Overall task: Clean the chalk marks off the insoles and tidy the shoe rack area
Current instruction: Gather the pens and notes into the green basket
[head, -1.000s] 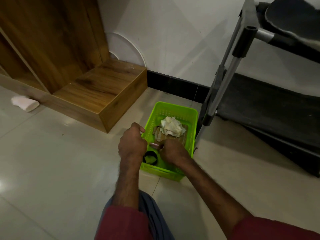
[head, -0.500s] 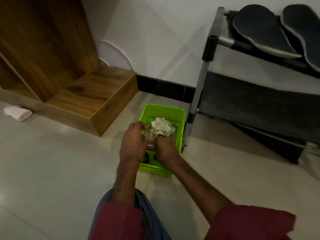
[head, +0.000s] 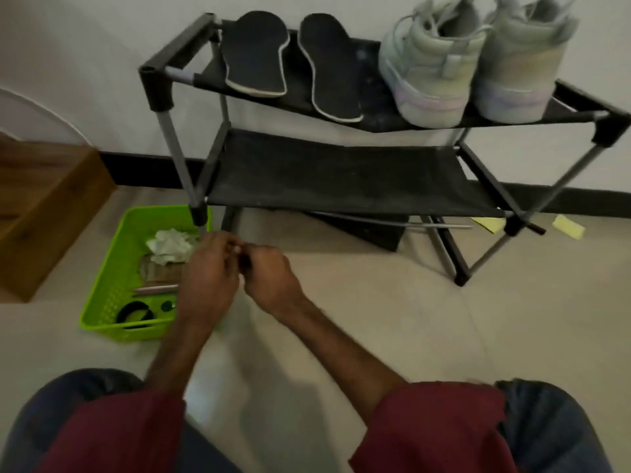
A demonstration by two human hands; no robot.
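Two dark insoles (head: 254, 52) (head: 329, 66) lie side by side on the top shelf of the black shoe rack (head: 341, 175). My left hand (head: 211, 271) and my right hand (head: 269, 274) meet fingertip to fingertip over the floor in front of the rack's left leg, just right of the green basket (head: 102, 291). Their fingers are curled. A small dark bit shows between them, too blurred to identify. In the basket lie a crumpled white tissue (head: 169, 245), a brown pad (head: 160, 271), a pen-like stick (head: 155, 290) and a black ring (head: 135, 315).
A pair of pale sneakers (head: 430, 63) (head: 522, 59) stands on the top shelf, right of the insoles. Yellow paper scraps (head: 568, 227) (head: 488, 222) lie on the floor by the rack's right legs. A wooden cabinet base (head: 44, 206) sits at the left. A black panel (head: 368, 233) lies under the rack.
Both hands have come out of the basket and shifted right, meeting in front of the rack. The view has swung right, so the whole rack and the sneakers show.
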